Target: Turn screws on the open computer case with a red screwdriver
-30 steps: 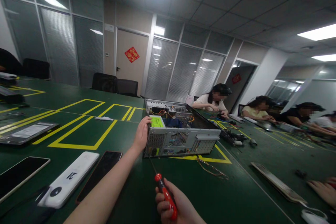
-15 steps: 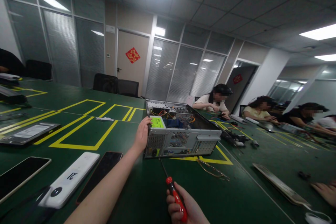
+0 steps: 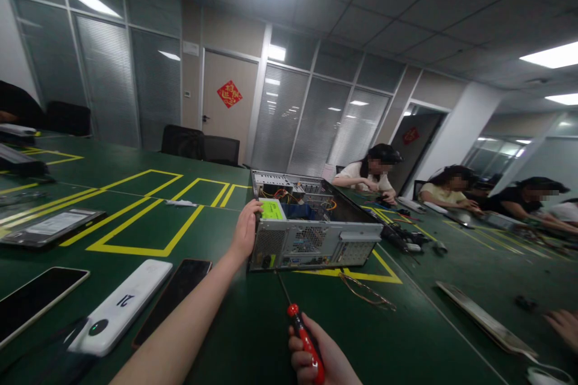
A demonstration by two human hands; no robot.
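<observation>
An uncovered desktop computer case [image 3: 335,246] lies on the green table with its rear panel towards me. Inside are coloured wires and a power supply with a bright green label [image 3: 273,210]. My left hand [image 3: 246,230] grips the case's near left corner, fingers over the top edge beside that label. In my right hand [image 3: 323,352] is a red-handled screwdriver [image 3: 308,349], its fingers wrapped round the handle. The thin shaft points up and away towards the bottom edge of the rear panel. Whether its tip touches the case I cannot tell.
On the left lie a hard drive [image 3: 54,227], a white device marked 21 [image 3: 124,307] and two phones, one dark [image 3: 174,298]. Glasses [image 3: 368,292] rest before the case. Cables [image 3: 404,234] and a pale flat device [image 3: 483,316] lie right. Several co-workers sit around; another person's hand [image 3: 562,325] shows at right.
My hands, the case and the screwdriver hold nearly the same positions; the view has shifted slightly. A small green light now shows on the white device. The other person's hand at right has moved a little.
</observation>
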